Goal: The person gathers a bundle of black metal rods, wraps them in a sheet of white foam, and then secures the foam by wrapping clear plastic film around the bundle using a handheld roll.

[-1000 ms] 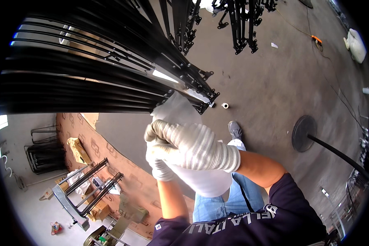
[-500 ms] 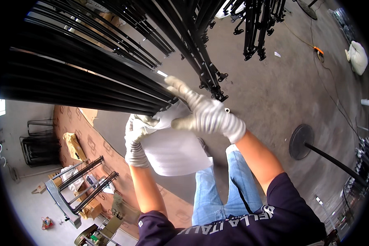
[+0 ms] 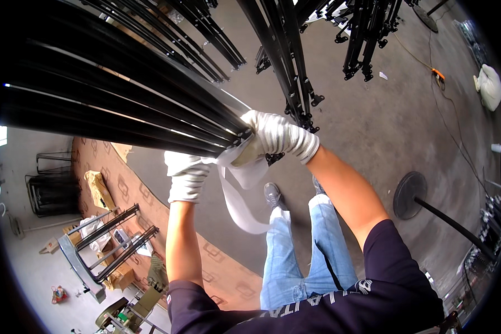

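Note:
A bundle of long black metal tubes (image 3: 150, 106) slants in from the upper left, its ends between my two hands. A thin white foam sheet (image 3: 242, 214) is bunched at the tube ends and trails down in a loose, curved flap. My left hand (image 3: 186, 173), in a white striped knit glove, is closed at the lower side of the ends, where the sheet's edge meets it; its fingertips are hidden. My right hand (image 3: 275, 134), gloved alike, curls round the upper side of the ends and presses the sheet against them.
More black tubes with brackets (image 3: 295, 83) hang or lean beyond my hands, with another cluster (image 3: 367, 44) farther right. A round black base with a pole (image 3: 411, 195) stands at right. A cable with an orange connector (image 3: 438, 74) crosses the floor. At lower left is a metal-framed rack (image 3: 89, 256).
The foam sheet, spread wide before, is now gathered at the tube ends with a narrow flap hanging. My right hand has turned and closed round the ends; my left shifted slightly left and down.

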Tool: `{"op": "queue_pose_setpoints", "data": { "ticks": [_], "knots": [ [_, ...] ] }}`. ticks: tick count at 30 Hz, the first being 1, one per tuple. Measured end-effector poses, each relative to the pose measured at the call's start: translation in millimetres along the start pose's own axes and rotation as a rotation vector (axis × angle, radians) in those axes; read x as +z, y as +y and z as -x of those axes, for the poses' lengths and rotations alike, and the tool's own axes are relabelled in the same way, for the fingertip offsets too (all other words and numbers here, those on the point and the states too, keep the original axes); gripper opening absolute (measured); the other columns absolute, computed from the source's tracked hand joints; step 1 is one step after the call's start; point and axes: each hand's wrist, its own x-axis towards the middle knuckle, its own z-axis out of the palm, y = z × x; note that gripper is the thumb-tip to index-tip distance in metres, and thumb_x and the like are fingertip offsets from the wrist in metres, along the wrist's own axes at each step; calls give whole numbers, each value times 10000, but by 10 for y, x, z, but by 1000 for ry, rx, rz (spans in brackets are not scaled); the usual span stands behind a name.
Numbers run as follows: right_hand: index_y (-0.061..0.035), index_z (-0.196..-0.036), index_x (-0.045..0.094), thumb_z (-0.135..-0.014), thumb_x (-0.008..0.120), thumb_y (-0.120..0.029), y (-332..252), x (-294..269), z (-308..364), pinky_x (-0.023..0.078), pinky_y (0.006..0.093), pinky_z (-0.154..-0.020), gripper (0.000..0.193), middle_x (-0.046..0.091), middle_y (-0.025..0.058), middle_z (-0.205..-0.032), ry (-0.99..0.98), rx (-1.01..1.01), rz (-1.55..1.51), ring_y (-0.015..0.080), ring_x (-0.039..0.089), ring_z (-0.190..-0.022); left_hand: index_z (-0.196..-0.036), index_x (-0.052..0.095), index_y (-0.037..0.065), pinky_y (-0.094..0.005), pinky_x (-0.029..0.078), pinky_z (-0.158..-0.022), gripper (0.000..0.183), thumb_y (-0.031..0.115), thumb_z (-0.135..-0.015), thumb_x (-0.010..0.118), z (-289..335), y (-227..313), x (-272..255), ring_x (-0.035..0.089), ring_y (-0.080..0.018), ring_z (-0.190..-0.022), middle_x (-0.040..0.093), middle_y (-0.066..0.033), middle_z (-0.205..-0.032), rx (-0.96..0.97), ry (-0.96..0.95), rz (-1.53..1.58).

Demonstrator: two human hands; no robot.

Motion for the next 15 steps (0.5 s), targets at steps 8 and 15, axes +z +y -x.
{"op": "queue_pose_setpoints", "data": {
  "ticks": [8, 15],
  "knots": [
    [-46, -1059, 503, -761, 646, -141, 320, 324, 74, 448, 240, -803, 343, 561, 9, -963, 288, -351, -348, 94, 519, -883, -1003, 549, 31, -273, 476, -737, 438, 357, -726, 640, 174, -372, 367, 585, -174, -811, 597, -75, -919, -470, -193, 804],
    [-125, -1273, 411, -825, 518, -33, 397, 374, 248, 398, 320, -954, 470, 458, 71, -1206, 556, -179, -91, 175, 440, -1118, -1245, 392, 3, -324, 390, -929, 870, 632, -673, 576, 38, 362, -99, 498, -218, -1047, 492, -131, -1174, -610, -222, 1698]
  ]
}}
